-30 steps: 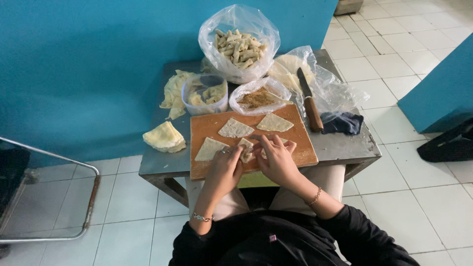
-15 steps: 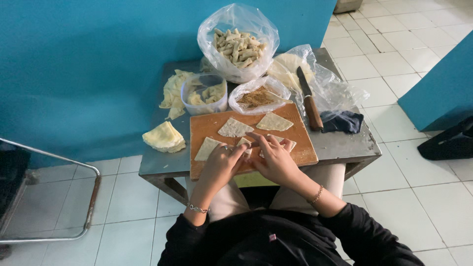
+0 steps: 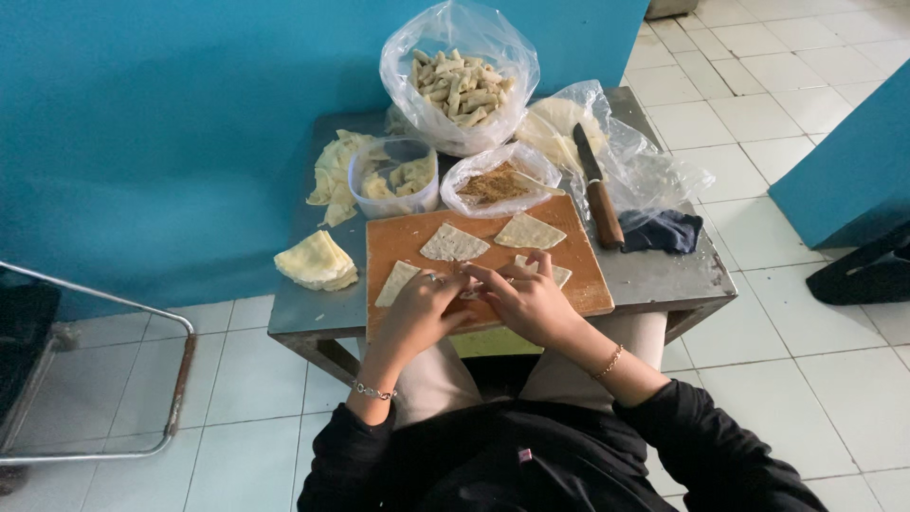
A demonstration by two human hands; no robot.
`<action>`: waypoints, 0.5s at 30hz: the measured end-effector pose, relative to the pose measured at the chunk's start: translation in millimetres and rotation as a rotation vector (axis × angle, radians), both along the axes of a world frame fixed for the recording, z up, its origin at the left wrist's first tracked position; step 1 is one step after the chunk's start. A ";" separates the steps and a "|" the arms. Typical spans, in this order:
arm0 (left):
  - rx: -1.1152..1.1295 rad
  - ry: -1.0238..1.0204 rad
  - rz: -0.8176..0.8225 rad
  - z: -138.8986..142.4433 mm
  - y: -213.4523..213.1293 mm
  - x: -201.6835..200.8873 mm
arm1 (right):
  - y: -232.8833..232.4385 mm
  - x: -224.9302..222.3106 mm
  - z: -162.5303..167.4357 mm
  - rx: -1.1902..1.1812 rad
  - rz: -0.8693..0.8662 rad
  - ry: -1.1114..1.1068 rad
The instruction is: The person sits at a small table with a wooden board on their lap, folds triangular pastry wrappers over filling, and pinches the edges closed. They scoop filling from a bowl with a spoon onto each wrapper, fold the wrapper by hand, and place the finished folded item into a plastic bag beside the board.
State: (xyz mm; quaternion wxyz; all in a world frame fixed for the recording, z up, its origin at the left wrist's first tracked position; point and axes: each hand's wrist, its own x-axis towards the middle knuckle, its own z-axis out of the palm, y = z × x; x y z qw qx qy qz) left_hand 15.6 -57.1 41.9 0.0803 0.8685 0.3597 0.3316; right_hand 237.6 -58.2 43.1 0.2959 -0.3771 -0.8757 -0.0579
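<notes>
Both forearms reach forward from the lap onto the wooden cutting board [image 3: 569, 275]. The left hand [image 3: 422, 308] and right hand [image 3: 526, 301] meet at the board's near middle, fingers curled together, pinching a small dough wrapper [image 3: 471, 287] between them. More triangular wrappers [image 3: 453, 243] lie just beyond. The board's near edge overhangs the tabletop [image 3: 673, 275]. Farther back lie a knife [image 3: 597, 190] and a bag of rolled pieces [image 3: 460, 81].

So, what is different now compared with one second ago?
Very little. Both hands, left hand and right hand, stay together over one dough piece at the front of the wooden board, fingers shifting slightly. The dough triangles, knife and bags have not moved.
</notes>
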 end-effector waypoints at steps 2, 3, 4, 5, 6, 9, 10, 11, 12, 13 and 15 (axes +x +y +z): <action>0.028 0.008 0.016 0.5 0.4 2.5 | 2.7 2.3 -1.9 -0.031 0.037 0.019; 0.053 -0.010 0.014 -0.4 0.8 3.5 | 4.2 2.9 -2.9 -0.063 0.054 0.039; 0.078 -0.028 0.013 -1.4 2.0 5.5 | 6.2 4.0 -3.4 -0.095 0.071 0.059; 0.103 -0.047 0.010 -2.8 3.8 7.6 | 9.1 5.1 -3.2 -0.120 0.080 0.059; 0.067 -0.043 0.038 -4.2 5.6 9.5 | 11.9 5.9 -2.7 -0.145 0.088 0.060; -0.015 -0.044 0.091 -8.0 9.5 14.2 | 15.7 6.5 -0.8 -0.177 0.135 0.140; -0.020 -0.053 0.090 -8.4 11.0 14.8 | 16.9 5.8 0.5 -0.177 0.156 0.179; -0.025 -0.063 0.090 -8.6 12.5 15.0 | 17.8 4.9 1.8 -0.255 0.136 0.220; -0.057 -0.088 0.094 -8.5 14.4 16.1 | 18.3 4.7 3.4 -0.333 0.115 0.260; -0.090 -0.113 0.098 -8.4 16.3 16.8 | 18.4 4.1 4.8 -0.412 0.092 0.301; -0.157 -0.164 0.099 -9.1 19.1 17.2 | 18.8 2.5 7.2 -0.555 0.028 0.413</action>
